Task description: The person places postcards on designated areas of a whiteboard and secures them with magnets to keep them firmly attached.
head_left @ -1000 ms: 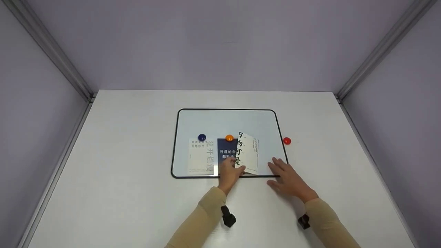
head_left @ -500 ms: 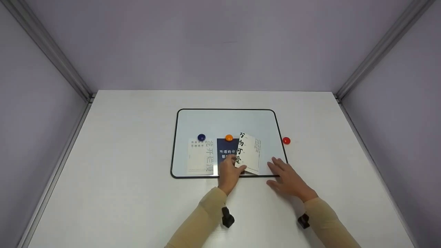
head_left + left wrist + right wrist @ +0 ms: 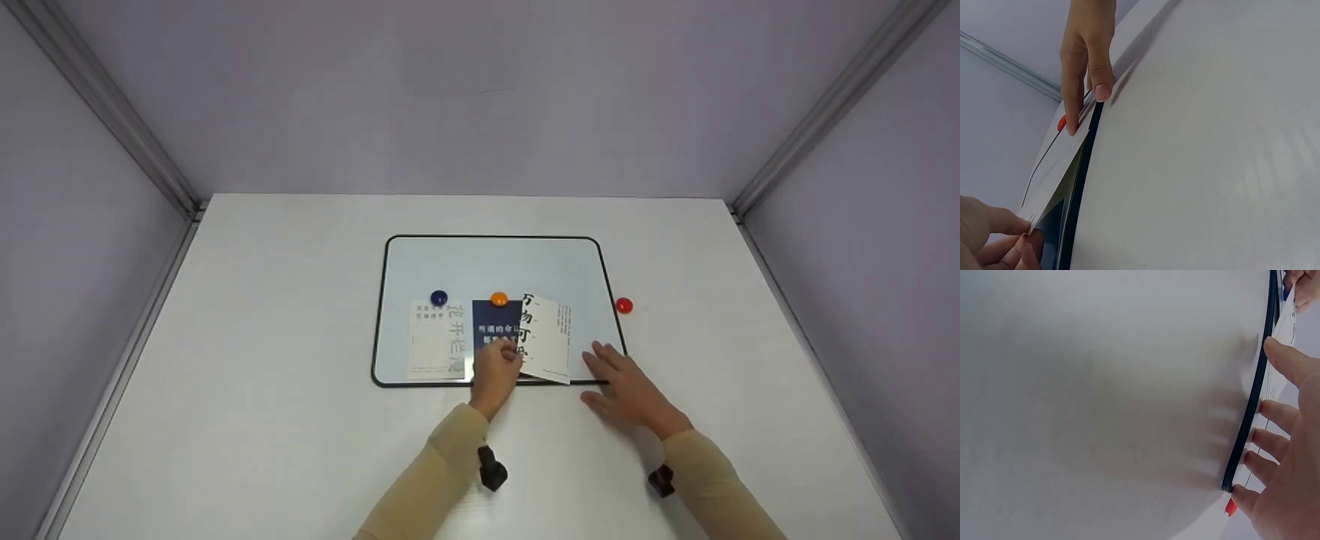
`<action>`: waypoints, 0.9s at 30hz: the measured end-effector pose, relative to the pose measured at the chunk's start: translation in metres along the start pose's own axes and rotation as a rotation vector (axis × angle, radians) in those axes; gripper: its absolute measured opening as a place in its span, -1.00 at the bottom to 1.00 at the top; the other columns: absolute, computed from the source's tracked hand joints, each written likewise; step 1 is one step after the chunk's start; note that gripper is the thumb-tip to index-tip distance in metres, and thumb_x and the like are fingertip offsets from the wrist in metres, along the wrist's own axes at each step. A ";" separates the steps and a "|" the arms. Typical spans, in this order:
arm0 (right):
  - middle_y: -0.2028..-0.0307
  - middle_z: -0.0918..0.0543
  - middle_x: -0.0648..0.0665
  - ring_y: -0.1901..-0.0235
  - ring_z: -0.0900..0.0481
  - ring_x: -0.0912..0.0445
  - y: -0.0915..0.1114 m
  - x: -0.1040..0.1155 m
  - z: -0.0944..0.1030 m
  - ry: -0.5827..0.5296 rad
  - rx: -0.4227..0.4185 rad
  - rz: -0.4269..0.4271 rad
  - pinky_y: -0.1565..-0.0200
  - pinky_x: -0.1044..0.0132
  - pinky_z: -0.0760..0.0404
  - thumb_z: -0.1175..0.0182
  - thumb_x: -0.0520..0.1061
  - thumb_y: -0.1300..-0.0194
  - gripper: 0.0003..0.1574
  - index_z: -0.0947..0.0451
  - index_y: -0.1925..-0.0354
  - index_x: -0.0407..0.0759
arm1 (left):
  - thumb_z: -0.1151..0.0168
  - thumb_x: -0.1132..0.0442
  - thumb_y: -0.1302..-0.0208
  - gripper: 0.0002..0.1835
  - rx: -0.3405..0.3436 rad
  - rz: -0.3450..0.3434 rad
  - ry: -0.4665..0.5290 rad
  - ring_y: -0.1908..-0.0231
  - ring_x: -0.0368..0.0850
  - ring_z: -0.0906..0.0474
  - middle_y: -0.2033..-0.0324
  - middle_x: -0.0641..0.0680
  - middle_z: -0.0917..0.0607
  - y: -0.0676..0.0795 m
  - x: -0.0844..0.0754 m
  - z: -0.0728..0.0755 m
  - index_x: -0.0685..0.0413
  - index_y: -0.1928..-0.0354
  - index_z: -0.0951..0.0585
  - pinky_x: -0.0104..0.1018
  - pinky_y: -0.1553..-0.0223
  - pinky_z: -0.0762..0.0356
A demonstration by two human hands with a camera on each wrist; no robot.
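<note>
My left hand (image 3: 495,376) pinches the left edge of a white card (image 3: 549,341) with black Chinese lettering between thumb and fingers. In the left wrist view that card (image 3: 1061,169) is raised at the held edge and slopes down to the right. It overlaps the right side of a dark blue card (image 3: 489,319), which has an orange round magnet (image 3: 499,299) at its top. Fingers spread, my right hand (image 3: 628,391) rests at the lower right corner of the black-framed whiteboard (image 3: 487,262), holding nothing. The left hand covers the blue card's lower part.
Left of the blue card, a white card (image 3: 431,352) with grey lettering lies under a dark blue round magnet (image 3: 439,298). Just outside the board's right edge sits a red round magnet (image 3: 624,305) on the white table (image 3: 285,315). Pale walls enclose the table's back and sides.
The lettered white card has shifted slightly right and toward me, uncovering more of the blue card. My left thumb has drawn in to the card's edge. The right hand stays put.
</note>
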State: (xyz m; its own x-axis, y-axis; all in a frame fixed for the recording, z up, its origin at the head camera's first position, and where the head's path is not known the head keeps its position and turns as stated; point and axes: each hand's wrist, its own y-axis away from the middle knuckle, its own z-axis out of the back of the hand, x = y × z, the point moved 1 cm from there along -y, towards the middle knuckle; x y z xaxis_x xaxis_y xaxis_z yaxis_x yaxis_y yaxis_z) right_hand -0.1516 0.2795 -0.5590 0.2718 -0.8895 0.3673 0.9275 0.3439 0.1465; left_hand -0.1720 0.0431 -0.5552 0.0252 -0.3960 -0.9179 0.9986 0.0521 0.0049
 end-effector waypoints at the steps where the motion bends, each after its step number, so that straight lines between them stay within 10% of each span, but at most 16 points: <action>1: -0.49 -0.16 -0.22 -0.50 -0.04 -0.22 0.000 0.000 0.000 0.002 -0.002 0.003 -0.46 -0.22 -0.13 -0.25 0.08 -0.26 -0.13 -0.19 -0.43 -0.10 | -0.25 0.45 -0.13 -0.83 0.008 0.008 0.006 0.36 -0.10 -0.69 0.37 0.20 -0.76 0.000 0.000 0.000 0.35 0.22 -0.66 -0.36 0.34 -0.66; 27: -0.24 -0.46 -0.33 -0.29 -0.39 -0.24 -0.006 -0.006 0.014 -0.082 -0.155 -0.130 -0.32 -0.19 -0.39 -0.12 0.06 -0.38 -0.42 -0.42 -0.25 -0.19 | -0.35 0.40 -0.05 -0.81 0.095 0.076 0.033 0.41 -0.20 -0.70 0.39 0.17 -0.78 -0.004 -0.007 -0.022 0.31 0.24 -0.67 -0.44 0.38 -0.65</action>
State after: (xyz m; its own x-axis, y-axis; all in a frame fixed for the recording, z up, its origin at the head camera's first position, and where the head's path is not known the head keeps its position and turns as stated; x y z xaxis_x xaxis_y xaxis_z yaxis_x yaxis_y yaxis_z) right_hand -0.1618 0.2866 -0.5495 0.1311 -0.8936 0.4292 0.9835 0.1718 0.0573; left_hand -0.1772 0.0657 -0.5573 0.1011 -0.3637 -0.9260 0.9938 -0.0067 0.1112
